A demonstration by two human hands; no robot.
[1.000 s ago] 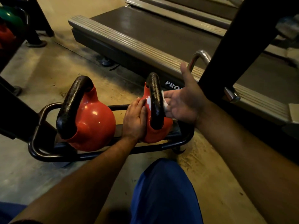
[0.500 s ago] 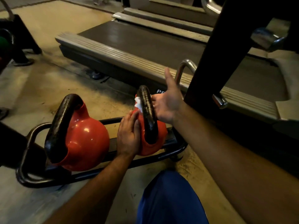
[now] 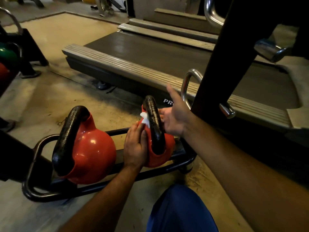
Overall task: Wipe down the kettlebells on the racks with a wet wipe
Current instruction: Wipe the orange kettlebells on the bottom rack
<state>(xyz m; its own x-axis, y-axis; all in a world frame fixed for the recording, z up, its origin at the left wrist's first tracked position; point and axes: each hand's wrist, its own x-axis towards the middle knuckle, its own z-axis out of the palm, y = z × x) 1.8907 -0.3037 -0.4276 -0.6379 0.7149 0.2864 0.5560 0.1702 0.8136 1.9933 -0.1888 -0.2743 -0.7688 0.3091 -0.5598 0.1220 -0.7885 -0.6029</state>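
Note:
Two red kettlebells with black handles stand on a low black tube rack (image 3: 167, 168) on the floor. The larger kettlebell (image 3: 93, 156) is on the left, the smaller kettlebell (image 3: 162, 154) on the right. A white wet wipe (image 3: 145, 119) shows in the handle opening of the smaller one, on the left side of its black handle (image 3: 154, 124). My left hand (image 3: 135, 144) lies flat against that bell's left side, fingertips touching the wipe. My right hand (image 3: 174, 116) is at the handle's right side, palm showing, thumb up. Its fingers reach toward the handle, their tips partly hidden behind it.
A treadmill deck (image 3: 150, 54) runs across just beyond the rack, and its dark upright (image 3: 222, 64) and chrome rail (image 3: 187, 84) stand close beside my right hand. Another rack with a green kettlebell (image 3: 6, 56) is at the far left. My blue-clad knee (image 3: 180, 210) is below.
The wipe has gone from the right side of the small kettlebell's handle to its left side. My right hand has risen along the handle. My left hand stays on the bell.

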